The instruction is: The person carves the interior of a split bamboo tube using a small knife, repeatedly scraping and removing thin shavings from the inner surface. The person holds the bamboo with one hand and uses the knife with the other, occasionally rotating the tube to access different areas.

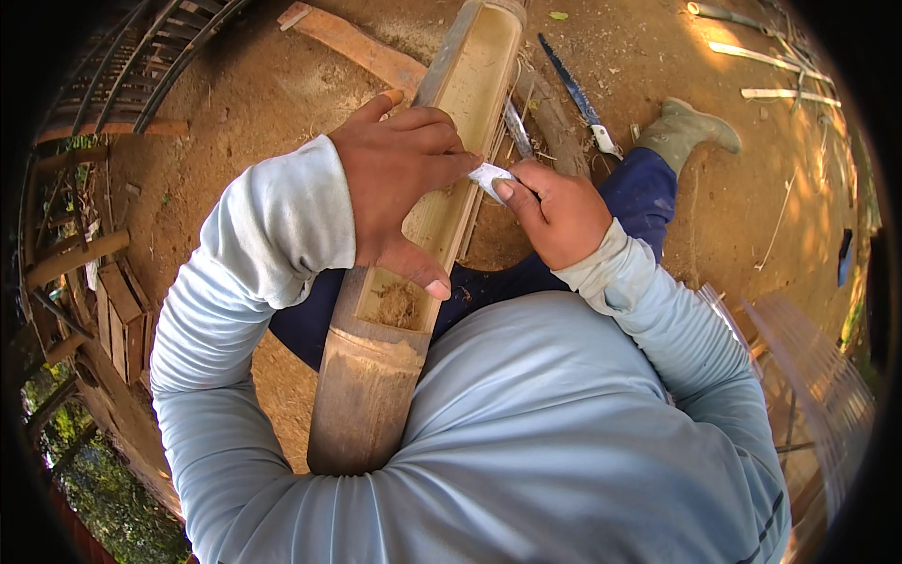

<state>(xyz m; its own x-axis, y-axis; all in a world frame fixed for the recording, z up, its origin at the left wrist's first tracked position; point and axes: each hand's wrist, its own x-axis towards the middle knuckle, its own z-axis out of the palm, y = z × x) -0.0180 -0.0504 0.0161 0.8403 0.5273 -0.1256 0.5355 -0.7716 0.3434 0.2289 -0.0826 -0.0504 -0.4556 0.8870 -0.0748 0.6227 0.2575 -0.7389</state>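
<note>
A thick bamboo section (pixel 365 404), with a long opening cut along its upper side, slants away from my body between my legs. Loose shavings (pixel 393 303) lie inside its near end. My left hand (pixel 395 183) rests across the opening, thumb stretched apart and fingers spread toward the right rim. Closed at that rim, my right hand (pixel 564 218) grips a short white piece (pixel 490 179), possibly a tool's handle or blade; the fist hides the rest. A left fingertip meets the white piece's tip. Beyond my right fist, a metal blade (pixel 517 130) lies beside the bamboo.
A handsaw (pixel 573 89) with a pale handle lies on the dirt ground near my right boot (pixel 691 136). A flat wooden board (pixel 362 49) lies at the far left of the bamboo. Slatted bamboo work (pixel 141 70) stands at the left; corrugated clear sheeting (pixel 813 376) at the right.
</note>
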